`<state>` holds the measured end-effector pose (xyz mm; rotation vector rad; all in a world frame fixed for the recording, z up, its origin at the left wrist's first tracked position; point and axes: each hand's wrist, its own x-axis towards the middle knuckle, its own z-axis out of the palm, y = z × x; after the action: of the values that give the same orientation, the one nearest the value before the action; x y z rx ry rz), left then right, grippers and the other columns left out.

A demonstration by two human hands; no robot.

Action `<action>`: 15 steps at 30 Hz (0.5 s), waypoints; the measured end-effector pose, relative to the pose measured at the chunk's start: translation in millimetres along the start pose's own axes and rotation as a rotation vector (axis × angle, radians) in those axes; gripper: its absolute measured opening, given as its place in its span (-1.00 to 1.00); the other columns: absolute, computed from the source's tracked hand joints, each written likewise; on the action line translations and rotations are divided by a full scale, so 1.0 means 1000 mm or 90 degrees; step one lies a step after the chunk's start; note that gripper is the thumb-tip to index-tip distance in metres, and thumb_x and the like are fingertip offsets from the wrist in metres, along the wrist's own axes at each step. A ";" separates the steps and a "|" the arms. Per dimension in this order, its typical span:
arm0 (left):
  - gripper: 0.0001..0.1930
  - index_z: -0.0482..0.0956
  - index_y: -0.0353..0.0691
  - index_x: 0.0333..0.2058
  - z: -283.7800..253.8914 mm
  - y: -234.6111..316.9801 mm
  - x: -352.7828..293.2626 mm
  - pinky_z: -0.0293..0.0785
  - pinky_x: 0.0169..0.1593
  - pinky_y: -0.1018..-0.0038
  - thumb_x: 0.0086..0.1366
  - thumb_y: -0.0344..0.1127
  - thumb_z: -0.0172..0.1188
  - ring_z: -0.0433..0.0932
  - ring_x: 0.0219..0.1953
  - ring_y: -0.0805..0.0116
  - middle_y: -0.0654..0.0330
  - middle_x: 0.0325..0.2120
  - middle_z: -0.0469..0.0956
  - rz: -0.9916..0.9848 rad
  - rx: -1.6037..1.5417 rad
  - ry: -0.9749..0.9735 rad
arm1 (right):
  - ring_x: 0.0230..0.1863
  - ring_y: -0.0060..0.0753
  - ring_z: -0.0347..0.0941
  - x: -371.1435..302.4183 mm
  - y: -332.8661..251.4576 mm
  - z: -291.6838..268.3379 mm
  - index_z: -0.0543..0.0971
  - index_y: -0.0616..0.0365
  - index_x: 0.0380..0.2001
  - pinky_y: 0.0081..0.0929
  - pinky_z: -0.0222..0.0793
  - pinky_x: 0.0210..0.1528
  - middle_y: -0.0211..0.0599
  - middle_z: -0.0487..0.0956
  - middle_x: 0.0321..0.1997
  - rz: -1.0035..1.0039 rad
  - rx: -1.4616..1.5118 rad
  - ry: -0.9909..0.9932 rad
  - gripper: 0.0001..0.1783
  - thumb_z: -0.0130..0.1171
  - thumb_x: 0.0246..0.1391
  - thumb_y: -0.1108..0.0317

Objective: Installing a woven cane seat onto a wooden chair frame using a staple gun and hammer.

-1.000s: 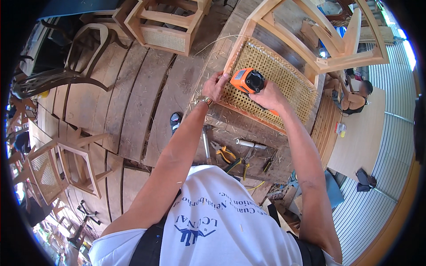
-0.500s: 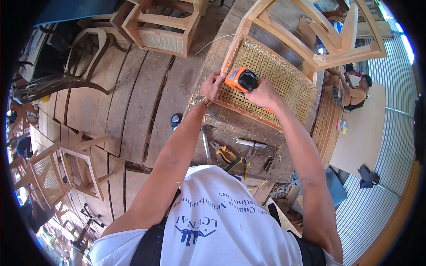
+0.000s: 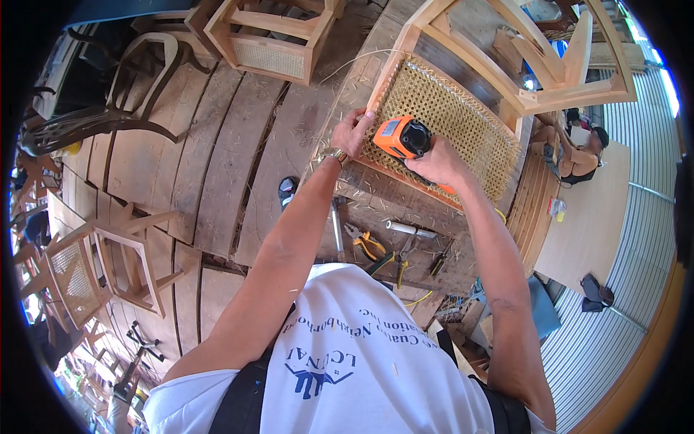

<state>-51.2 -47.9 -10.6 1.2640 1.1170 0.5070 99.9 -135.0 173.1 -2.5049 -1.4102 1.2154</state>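
In my right hand (image 3: 442,160) is an orange and black staple gun (image 3: 402,137), its grip hidden by my fingers. Its nose end is over the near left corner of a woven cane panel (image 3: 455,119). The panel lies in the wooden seat frame of a chair (image 3: 386,85), which rests tipped over on the bench. My left hand (image 3: 351,133) grips the frame's left edge beside that corner, thumb on top. Loose cane ends stick out along the panel's right edge. I cannot see whether the staple gun's nose touches the frame.
Near me on the bench lie a hammer (image 3: 337,230), yellow-handled pliers (image 3: 367,242), a white roll (image 3: 410,229) and a screwdriver (image 3: 438,265). Cane scraps litter the planks. Other chair frames (image 3: 267,54) stand left. A seated person (image 3: 578,155) is at the right.
The staple gun has shifted slightly right and toward me, along with my right hand. My left hand stays at the frame's edge. The whole view has moved a little.
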 end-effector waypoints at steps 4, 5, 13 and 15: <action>-0.20 0.42 -0.20 0.17 0.003 -0.004 0.003 0.46 -0.05 0.28 0.21 0.38 0.02 0.61 -0.17 0.12 -0.04 -0.26 0.63 0.009 0.017 0.009 | -0.20 0.02 0.61 0.009 0.009 0.008 0.61 0.27 -0.26 -0.24 0.49 -0.09 0.08 0.64 -0.30 -0.012 -0.036 -0.008 -0.62 0.26 -0.11 0.20; -0.20 0.42 -0.20 0.17 0.003 -0.004 0.004 0.46 -0.05 0.28 0.21 0.38 0.02 0.61 -0.17 0.12 -0.04 -0.26 0.63 0.009 0.016 0.009 | -0.20 0.04 0.60 0.009 0.010 0.011 0.61 0.25 -0.25 -0.22 0.49 -0.09 0.08 0.64 -0.30 -0.019 -0.029 -0.005 -0.63 0.25 -0.10 0.21; -0.17 0.42 -0.17 0.17 0.004 -0.021 0.013 0.46 -0.03 0.28 0.17 0.41 0.04 0.60 -0.12 0.12 -0.02 -0.21 0.62 -0.013 -0.037 -0.020 | -0.26 -0.09 0.63 -0.003 -0.011 0.019 0.62 0.24 -0.25 -0.25 0.49 -0.13 0.00 0.65 -0.38 -0.008 -0.017 0.033 -0.66 0.24 -0.13 0.31; -0.16 0.41 -0.17 0.18 0.005 -0.028 0.020 0.46 -0.04 0.30 0.15 0.43 0.05 0.59 -0.15 0.15 0.01 -0.23 0.62 0.000 -0.044 -0.023 | -0.14 0.11 0.58 0.010 0.003 0.014 0.60 0.24 -0.24 -0.17 0.49 -0.07 0.15 0.62 -0.26 -0.037 -0.026 0.021 -0.65 0.18 -0.08 0.24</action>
<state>-46.1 -41.8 -44.0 1.2084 1.0605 0.5171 95.9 -134.3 156.6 -2.4796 -1.5029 1.1416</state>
